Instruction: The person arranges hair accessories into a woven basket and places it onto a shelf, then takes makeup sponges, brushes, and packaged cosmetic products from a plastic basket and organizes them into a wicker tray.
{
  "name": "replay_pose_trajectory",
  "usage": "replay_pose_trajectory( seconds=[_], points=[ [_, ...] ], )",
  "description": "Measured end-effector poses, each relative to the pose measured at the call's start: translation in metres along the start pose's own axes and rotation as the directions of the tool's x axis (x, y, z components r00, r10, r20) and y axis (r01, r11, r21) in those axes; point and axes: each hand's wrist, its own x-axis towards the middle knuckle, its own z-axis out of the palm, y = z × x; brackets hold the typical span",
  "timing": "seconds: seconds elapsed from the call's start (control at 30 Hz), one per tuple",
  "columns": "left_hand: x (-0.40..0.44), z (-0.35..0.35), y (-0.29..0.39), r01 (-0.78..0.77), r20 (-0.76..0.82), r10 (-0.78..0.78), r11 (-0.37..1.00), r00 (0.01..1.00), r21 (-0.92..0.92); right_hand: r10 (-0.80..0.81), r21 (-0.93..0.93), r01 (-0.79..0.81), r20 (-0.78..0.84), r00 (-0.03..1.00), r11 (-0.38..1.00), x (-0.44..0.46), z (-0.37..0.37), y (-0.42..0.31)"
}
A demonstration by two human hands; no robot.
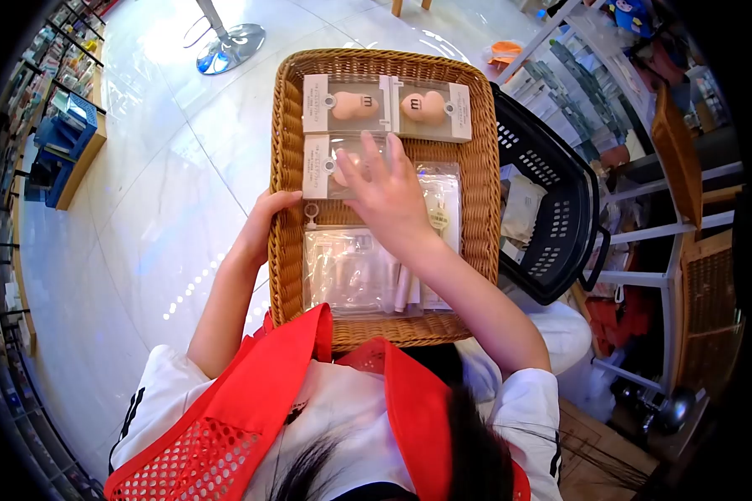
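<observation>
A brown wicker basket (pixel 282 267) is in front of my body, with my left hand (pixel 269 219) closed on its left rim. In its far end, two boxed makeup sponges, a left one (pixel 355 107) and a right one (pixel 429 110), lie side by side. Below the left one is a third boxed sponge (pixel 316 167), partly covered by my right hand (pixel 390 194). The fingers of that hand are spread over the box; whether they touch it I cannot tell. Nearer me lie a clear plastic pouch (pixel 342 267) and a flat clear pack (pixel 444 188), contents hard to make out.
A black plastic basket (pixel 551 225) with packaged items stands to the right, beside a white rack (pixel 643 280). Shelves of goods (pixel 54 67) line the left, near a blue bin (pixel 75 138). A round metal stand base (pixel 232 50) sits on the tiled floor ahead.
</observation>
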Motion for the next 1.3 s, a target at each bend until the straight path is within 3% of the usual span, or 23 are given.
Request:
replay_pose_trajectory(
  seconds=[0.3,0.37,0.47,0.53,0.57,0.63,0.73,0.8,0.83,0.9,0.97,1.07,1.2,1.27,1.3],
  points=[
    [0.006,-0.011,-0.010,0.051,-0.019,-0.052,0.999,0.998,-0.018,0.075,-0.076,-0.078,-0.050,0.996,0.994,-0.005,0.026,-0.007],
    [0.006,-0.013,-0.007,0.106,-0.036,-0.108,0.993,0.994,-0.049,0.114,-0.080,-0.114,-0.005,0.993,0.990,-0.002,0.017,-0.011],
    [0.006,-0.018,-0.001,0.139,-0.102,-0.146,0.987,0.984,-0.079,0.116,-0.066,-0.120,-0.064,0.991,0.991,0.004,0.007,-0.015],
    [0.007,-0.031,0.003,0.172,-0.089,-0.184,0.976,0.979,-0.132,0.111,-0.089,-0.115,-0.043,0.993,0.989,0.014,-0.032,-0.013],
    [-0.002,-0.021,0.010,0.151,-0.061,-0.158,0.983,0.986,-0.108,0.127,-0.045,-0.136,-0.175,0.976,0.990,0.018,-0.048,-0.006],
    [-0.008,-0.013,0.014,0.081,-0.102,-0.092,0.991,0.990,-0.111,0.165,-0.017,-0.173,-0.222,0.961,0.985,0.019,-0.094,0.036],
    [-0.011,-0.028,0.024,0.028,-0.125,-0.034,0.998,0.992,-0.047,0.402,0.119,-0.401,-0.509,0.761,0.908,-0.020,-0.100,0.146],
    [-0.010,-0.055,0.019,0.033,-0.209,-0.042,0.998,0.977,-0.046,0.662,0.189,-0.642,-0.350,0.663,0.743,-0.073,-0.062,0.225],
    [-0.010,-0.051,0.018,0.052,-0.244,-0.061,0.998,0.968,-0.043,0.818,0.134,-0.808,-0.134,0.559,0.574,-0.105,-0.036,0.257],
    [-0.010,-0.066,0.014,0.057,-0.332,-0.052,0.998,0.942,0.003,0.825,0.042,-0.859,0.259,0.502,0.510,-0.152,0.012,0.296],
    [-0.013,-0.068,0.012,0.056,-0.400,-0.040,0.998,0.916,0.028,0.752,-0.010,-0.850,0.471,0.461,0.527,-0.169,0.050,0.304],
    [-0.019,-0.061,0.010,0.026,-0.466,-0.005,0.999,0.885,0.039,0.600,-0.053,-0.857,0.736,0.313,0.512,-0.199,0.142,0.338],
    [-0.031,-0.078,0.003,0.012,-0.485,0.031,0.996,0.874,0.085,0.640,0.216,-0.876,0.611,0.465,0.431,-0.173,0.197,0.322],
    [-0.038,-0.094,0.005,0.062,-0.455,-0.010,0.993,0.891,0.101,0.699,0.331,-0.874,0.527,0.483,0.355,-0.160,0.217,0.313],
    [-0.036,-0.090,0.006,0.047,-0.471,0.009,0.993,0.882,0.106,0.741,0.300,-0.898,0.511,0.435,0.320,-0.153,0.220,0.307]
  ],
)
